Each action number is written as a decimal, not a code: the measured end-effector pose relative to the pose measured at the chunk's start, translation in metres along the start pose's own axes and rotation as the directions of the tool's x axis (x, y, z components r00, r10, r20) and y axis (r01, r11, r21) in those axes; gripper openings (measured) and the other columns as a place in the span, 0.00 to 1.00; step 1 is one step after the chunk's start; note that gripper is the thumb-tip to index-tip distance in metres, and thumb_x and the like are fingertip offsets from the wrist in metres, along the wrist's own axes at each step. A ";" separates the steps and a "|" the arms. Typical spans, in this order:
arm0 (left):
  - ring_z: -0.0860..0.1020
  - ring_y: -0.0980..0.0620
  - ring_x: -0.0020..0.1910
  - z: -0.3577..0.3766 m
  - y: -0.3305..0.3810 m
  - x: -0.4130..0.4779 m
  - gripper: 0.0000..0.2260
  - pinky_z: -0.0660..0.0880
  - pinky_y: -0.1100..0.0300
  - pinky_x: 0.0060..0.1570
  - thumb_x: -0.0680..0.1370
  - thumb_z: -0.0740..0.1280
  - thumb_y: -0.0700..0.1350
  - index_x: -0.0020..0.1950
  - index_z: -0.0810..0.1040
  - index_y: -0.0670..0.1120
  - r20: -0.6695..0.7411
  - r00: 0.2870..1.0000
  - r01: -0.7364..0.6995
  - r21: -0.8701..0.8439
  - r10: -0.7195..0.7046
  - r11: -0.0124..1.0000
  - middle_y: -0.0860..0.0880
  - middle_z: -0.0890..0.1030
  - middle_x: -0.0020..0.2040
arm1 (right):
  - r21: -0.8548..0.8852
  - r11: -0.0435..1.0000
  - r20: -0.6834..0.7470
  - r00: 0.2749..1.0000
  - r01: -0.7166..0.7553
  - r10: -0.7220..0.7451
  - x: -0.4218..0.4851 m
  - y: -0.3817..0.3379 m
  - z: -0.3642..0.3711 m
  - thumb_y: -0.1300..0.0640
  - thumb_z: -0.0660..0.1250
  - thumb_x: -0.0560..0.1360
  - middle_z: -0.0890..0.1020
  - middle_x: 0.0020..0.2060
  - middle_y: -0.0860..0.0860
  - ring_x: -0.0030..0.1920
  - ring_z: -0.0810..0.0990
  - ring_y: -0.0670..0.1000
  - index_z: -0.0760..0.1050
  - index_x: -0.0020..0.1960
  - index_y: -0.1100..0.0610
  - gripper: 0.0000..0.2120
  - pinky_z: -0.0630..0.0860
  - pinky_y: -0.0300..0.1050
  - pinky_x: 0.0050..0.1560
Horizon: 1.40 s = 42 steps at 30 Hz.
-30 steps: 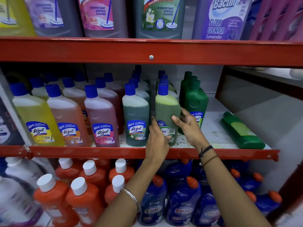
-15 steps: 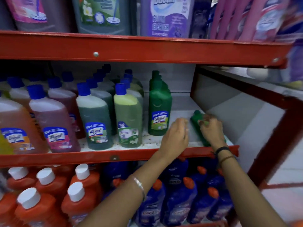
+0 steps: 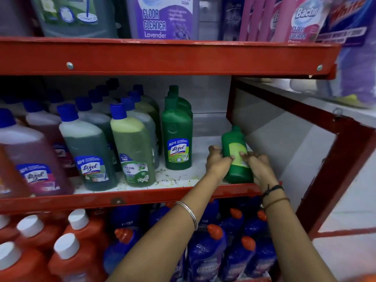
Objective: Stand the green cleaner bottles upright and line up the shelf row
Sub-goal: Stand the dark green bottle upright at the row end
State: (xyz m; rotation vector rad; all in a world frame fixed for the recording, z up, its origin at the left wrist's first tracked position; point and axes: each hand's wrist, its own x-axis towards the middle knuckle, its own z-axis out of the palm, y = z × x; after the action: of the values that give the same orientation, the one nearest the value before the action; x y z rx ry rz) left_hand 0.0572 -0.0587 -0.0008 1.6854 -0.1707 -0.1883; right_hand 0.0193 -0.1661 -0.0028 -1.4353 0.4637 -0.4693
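While two hands grip one green bottle, three upright beside

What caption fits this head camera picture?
Both hands grasp a green bottle beside the upright row.

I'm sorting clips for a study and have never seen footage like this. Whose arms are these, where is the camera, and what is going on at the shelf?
There is no machine here: the arms belong to a person, filmed by a wide-angle camera worn on their head, looking forward and down. That is why the picture bends at its edges.

The left hand and right hand both grip a dark green plastic cleaner bottle with a yellow-green label, near the right end of the white shelf board in a red metal frame. The bottle looks tilted, cap pointing away, its base near the shelf's front edge.

To its left stands an upright green Lizol bottle, with more green ones behind it. Further left are blue-capped bottles of green and pink liquid.
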 end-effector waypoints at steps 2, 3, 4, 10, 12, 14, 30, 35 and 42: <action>0.76 0.42 0.58 -0.013 0.006 -0.006 0.23 0.75 0.48 0.59 0.69 0.70 0.37 0.61 0.66 0.44 -0.037 0.993 -0.109 0.014 0.110 0.994 0.44 0.76 0.61 | 0.126 0.991 0.044 0.998 0.037 -0.043 -0.004 0.000 0.006 0.67 0.65 0.73 0.81 0.39 0.57 0.29 0.82 0.44 0.75 0.54 0.68 0.10 0.80 0.38 0.31; 0.77 0.41 0.57 -0.022 0.008 -0.009 0.23 0.75 0.47 0.58 0.69 0.70 0.35 0.61 0.66 0.44 -0.047 0.986 -0.161 0.028 0.162 0.987 0.45 0.76 0.61 | 0.156 0.985 0.078 0.994 0.069 -0.082 -0.007 -0.002 0.011 0.68 0.66 0.73 0.81 0.41 0.57 0.33 0.83 0.46 0.74 0.57 0.68 0.13 0.81 0.41 0.36; 0.77 0.41 0.56 -0.030 0.010 -0.015 0.24 0.76 0.47 0.56 0.68 0.69 0.34 0.62 0.67 0.44 -0.054 0.976 -0.208 0.044 0.210 0.977 0.45 0.76 0.62 | 0.154 0.982 0.115 0.985 0.111 -0.130 -0.010 -0.004 0.015 0.68 0.66 0.72 0.82 0.45 0.58 0.39 0.84 0.49 0.73 0.59 0.66 0.16 0.82 0.45 0.43; 0.75 0.46 0.62 -0.092 0.003 -0.050 0.33 0.74 0.44 0.59 0.69 0.67 0.32 0.70 0.61 0.49 -0.199 0.904 -0.360 0.128 0.379 0.924 0.48 0.72 0.66 | 0.031 0.927 0.311 0.878 0.373 -0.364 -0.049 -0.025 0.058 0.70 0.68 0.70 0.80 0.49 0.48 0.45 0.80 0.41 0.70 0.62 0.57 0.23 0.79 0.33 0.41; 0.72 0.48 0.65 -0.109 -0.003 -0.062 0.34 0.73 0.46 0.62 0.70 0.66 0.31 0.71 0.59 0.49 -0.242 0.867 -0.403 0.175 0.436 0.898 0.47 0.71 0.68 | -0.022 0.902 0.355 0.847 0.432 -0.396 -0.059 -0.025 0.075 0.70 0.69 0.69 0.79 0.49 0.49 0.46 0.78 0.40 0.70 0.62 0.59 0.23 0.78 0.30 0.41; 0.71 0.49 0.66 -0.125 -0.011 -0.070 0.34 0.72 0.48 0.63 0.71 0.66 0.31 0.72 0.58 0.50 -0.262 0.840 -0.426 0.225 0.476 0.876 0.47 0.70 0.69 | -0.051 0.889 0.363 0.837 0.456 -0.409 -0.067 -0.021 0.089 0.70 0.70 0.68 0.78 0.51 0.50 0.49 0.78 0.43 0.69 0.63 0.61 0.25 0.78 0.30 0.45; 0.76 0.43 0.54 -0.154 -0.039 -0.076 0.16 0.75 0.50 0.53 0.73 0.68 0.39 0.59 0.69 0.40 -0.114 0.850 -0.445 0.365 0.514 0.818 0.42 0.77 0.54 | -0.308 0.824 0.174 0.880 0.475 -0.442 -0.110 0.010 0.126 0.41 0.73 0.65 0.68 0.57 0.52 0.54 0.73 0.49 0.68 0.61 0.55 0.31 0.74 0.38 0.52; 0.75 0.51 0.56 -0.157 -0.042 -0.087 0.12 0.73 0.57 0.58 0.77 0.59 0.35 0.60 0.69 0.43 0.055 0.824 -0.559 0.245 0.564 0.792 0.45 0.76 0.57 | -0.447 0.774 0.122 0.888 0.448 -0.444 -0.109 0.000 0.141 0.39 0.72 0.65 0.72 0.53 0.55 0.42 0.70 0.40 0.74 0.54 0.56 0.26 0.69 0.39 0.46; 0.64 0.53 0.68 -0.160 -0.033 -0.081 0.27 0.61 0.68 0.64 0.75 0.56 0.30 0.73 0.54 0.42 0.043 0.872 -0.476 0.305 0.487 0.825 0.43 0.62 0.71 | -0.143 0.874 0.243 0.872 0.465 -0.425 -0.099 0.001 0.132 0.56 0.70 0.72 0.82 0.52 0.55 0.51 0.82 0.52 0.74 0.55 0.53 0.13 0.80 0.48 0.53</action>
State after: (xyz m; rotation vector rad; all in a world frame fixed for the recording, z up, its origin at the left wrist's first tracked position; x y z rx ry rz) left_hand 0.0145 0.1184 -0.0120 1.8936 -0.6204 0.2662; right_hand 0.0129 -0.0013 0.0086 -1.7727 0.0001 -0.6508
